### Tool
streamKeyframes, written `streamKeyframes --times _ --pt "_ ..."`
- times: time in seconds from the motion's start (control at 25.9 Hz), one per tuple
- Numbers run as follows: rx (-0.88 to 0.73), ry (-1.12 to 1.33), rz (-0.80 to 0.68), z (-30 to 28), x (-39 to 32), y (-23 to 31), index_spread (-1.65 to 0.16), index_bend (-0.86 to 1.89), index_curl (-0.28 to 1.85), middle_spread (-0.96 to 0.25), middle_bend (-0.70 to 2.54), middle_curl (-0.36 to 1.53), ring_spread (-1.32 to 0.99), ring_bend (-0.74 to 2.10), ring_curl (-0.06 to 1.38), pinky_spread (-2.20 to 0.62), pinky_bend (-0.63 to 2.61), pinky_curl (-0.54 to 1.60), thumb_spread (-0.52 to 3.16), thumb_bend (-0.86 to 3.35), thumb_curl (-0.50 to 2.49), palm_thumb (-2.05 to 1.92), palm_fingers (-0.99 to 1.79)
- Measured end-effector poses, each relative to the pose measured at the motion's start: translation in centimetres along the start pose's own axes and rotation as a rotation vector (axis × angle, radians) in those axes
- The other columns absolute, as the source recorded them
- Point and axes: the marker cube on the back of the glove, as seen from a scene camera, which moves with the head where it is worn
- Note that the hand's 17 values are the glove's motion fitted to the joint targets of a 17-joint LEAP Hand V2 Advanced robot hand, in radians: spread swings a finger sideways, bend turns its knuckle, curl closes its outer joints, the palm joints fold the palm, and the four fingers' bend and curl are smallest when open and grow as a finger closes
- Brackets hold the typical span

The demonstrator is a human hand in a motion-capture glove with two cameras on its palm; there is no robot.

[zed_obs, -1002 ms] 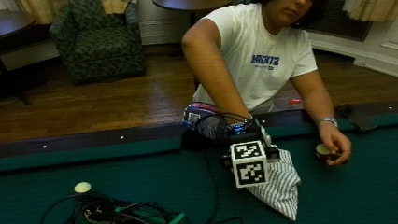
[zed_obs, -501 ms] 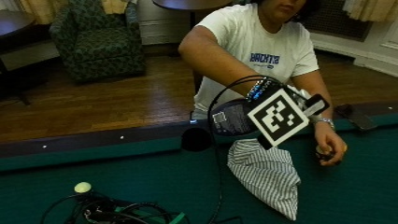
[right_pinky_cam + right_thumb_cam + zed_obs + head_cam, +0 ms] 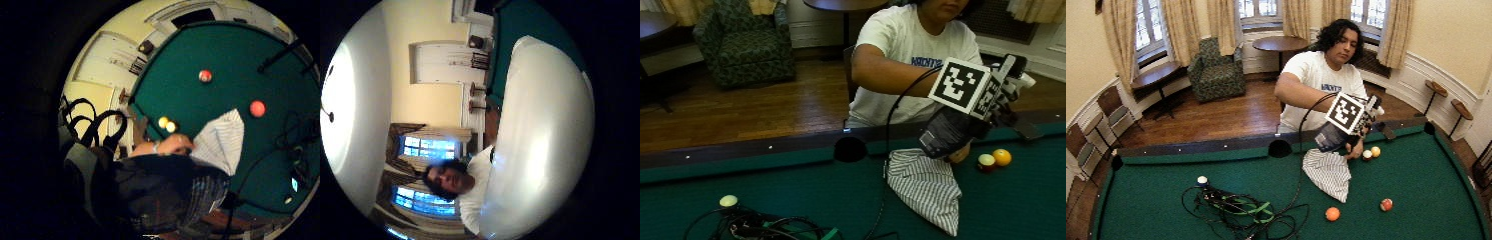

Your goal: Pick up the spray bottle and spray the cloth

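Though mostly hidden, the right hand point(image 3: 953, 132) grips the spray bottle point(image 3: 1016, 82) above the cloth point(image 3: 926, 187).

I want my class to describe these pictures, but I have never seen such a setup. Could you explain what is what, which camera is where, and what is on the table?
There is no machine here. A person works at a green pool table and wears a black glove on the right hand, which is the grip. Two pictures come from cameras beside the table, one of them wider. The two round pictures come from small cameras on the gloved palm, looking out from it.

On the felt lie a striped cloth, several billiard balls, two of them beside the cloth, and a tangle of cables. The bare left hand rests at the cloth's edge.

The gloved hand is up above the cloth and holds a white spray bottle. The bottle fills much of the thumb-side palm picture.
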Motion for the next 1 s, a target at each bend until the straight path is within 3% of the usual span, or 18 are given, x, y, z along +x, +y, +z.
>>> streamKeyframes --times 0.54,1.0 --pt "0.112 -0.187 -0.255 8.7 -0.6 -7.0 -0.28 0.33 0.64 -0.20 0.67 0.53 -0.20 0.69 0.45 -0.30 0.40 0.39 0.45 -0.03 0.87 0.92 1.39" --pt "0.216 -0.239 -0.232 14.7 6.3 -9.0 -0.29 0.34 0.64 -0.20 0.68 0.54 -0.20 0.68 0.46 -0.30 0.40 0.39 0.44 -0.03 0.87 0.91 1.39"
